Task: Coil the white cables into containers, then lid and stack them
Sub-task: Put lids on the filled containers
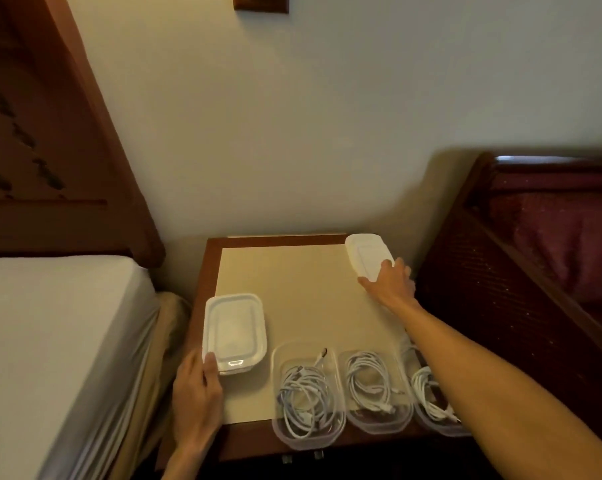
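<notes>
Three clear open containers stand along the table's front edge, each with a coiled white cable inside: one in the middle, one to its right, and one at the far right partly hidden by my right forearm. A lidded white container sits at the front left; my left hand grips its near corner. At the back right corner lies a stack of white lids, and my right hand rests on its near end, fingers closed over it.
The small wooden table has a cream top and stands against the wall. A bed with a white mattress is close on the left. A dark wooden sofa with a red cushion is close on the right.
</notes>
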`<state>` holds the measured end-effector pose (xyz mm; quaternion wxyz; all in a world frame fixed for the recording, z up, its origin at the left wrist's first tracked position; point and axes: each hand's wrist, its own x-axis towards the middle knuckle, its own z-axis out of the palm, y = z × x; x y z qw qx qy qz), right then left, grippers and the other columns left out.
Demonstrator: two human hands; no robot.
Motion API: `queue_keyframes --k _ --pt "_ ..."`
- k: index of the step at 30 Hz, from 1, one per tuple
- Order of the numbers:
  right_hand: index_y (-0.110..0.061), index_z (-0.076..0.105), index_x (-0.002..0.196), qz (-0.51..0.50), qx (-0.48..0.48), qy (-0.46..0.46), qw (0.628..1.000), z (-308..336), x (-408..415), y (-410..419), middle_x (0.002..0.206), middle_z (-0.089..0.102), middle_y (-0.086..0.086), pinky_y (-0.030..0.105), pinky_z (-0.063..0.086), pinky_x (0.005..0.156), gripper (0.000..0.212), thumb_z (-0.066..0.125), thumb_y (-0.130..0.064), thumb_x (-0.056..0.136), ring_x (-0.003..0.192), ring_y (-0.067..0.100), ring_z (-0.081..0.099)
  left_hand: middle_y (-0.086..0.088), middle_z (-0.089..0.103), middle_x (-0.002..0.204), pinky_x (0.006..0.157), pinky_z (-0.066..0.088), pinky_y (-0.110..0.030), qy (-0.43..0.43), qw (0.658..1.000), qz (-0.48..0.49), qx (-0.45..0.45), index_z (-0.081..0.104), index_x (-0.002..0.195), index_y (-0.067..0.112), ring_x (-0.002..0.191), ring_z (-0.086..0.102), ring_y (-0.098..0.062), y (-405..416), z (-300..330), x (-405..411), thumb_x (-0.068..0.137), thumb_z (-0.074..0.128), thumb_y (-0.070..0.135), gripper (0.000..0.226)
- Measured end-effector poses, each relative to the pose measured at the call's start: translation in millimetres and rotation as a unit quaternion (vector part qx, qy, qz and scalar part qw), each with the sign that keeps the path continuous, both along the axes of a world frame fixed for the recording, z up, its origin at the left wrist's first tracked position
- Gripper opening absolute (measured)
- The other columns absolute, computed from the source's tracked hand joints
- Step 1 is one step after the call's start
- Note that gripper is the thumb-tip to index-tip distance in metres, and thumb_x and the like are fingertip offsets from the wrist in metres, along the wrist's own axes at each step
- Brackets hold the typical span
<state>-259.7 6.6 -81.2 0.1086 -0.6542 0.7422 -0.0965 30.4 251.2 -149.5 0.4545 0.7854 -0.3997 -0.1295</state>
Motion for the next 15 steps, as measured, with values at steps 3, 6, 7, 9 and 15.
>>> queue_keyframes --k 3,6,7,9,15 --pt "-0.01 0.03 0.143 -0.022 0.031 -0.006 0.999 -17 -6 -11 0.15 0.027 0.016 0.052 0.032 0.107 0.09 0.064 -0.064 0.079 0.137 0.036 0.028 -0.007 0.061 0.125 0.094 0.042 -0.034 -0.021 1.0 -0.016 0.001 0.059 0.121 0.018 0.109 0.055 -0.02 3 2 -4 0.099 0.024 0.051 0.054" --pt "-0.01 0.024 0.146 -0.028 0.048 -0.018 0.998 -26 -4 -17 0.153 0.023 0.018 0.053 0.031 0.109 0.094 0.065 -0.063 0.08 0.139 0.038 0.027 -0.009 0.061 0.127 0.098 0.046 -0.047 -0.025 0.999 0.002 0.028 0.058 0.121 0.012 0.114 0.056 -0.028 3 -12 3 0.093 0.015 0.064 0.073" --pt "-0.01 0.023 0.146 -0.023 0.052 -0.014 0.998 -29 -3 -18 0.153 0.024 0.018 0.053 0.033 0.108 0.092 0.064 -0.061 0.081 0.139 0.039 0.028 -0.01 0.06 0.127 0.099 0.045 -0.05 -0.021 0.999 0.008 0.04 0.057 0.122 0.009 0.115 0.055 -0.03 3 -14 5 0.092 0.014 0.067 0.078" --pt "-0.01 0.024 0.145 -0.01 0.05 0.005 0.999 -33 -3 -21 0.151 0.028 0.019 0.051 0.038 0.104 0.089 0.064 -0.058 0.082 0.136 0.038 0.031 -0.013 0.06 0.127 0.1 0.045 -0.052 -0.012 0.999 0.012 0.052 0.057 0.122 0.005 0.116 0.055 -0.032 2 -17 8 0.094 0.016 0.066 0.078" --pt "-0.01 0.026 0.142 -0.024 0.006 -0.023 0.999 -29 -5 -15 0.144 0.034 0.016 0.046 0.046 0.096 0.089 0.07 -0.054 0.079 0.132 0.033 0.032 -0.012 0.051 0.142 0.11 0.033 -0.041 0.011 0.997 0.026 0.067 0.054 0.135 0.006 0.13 0.047 -0.029 2 -11 3 0.103 0.03 0.043 0.054"
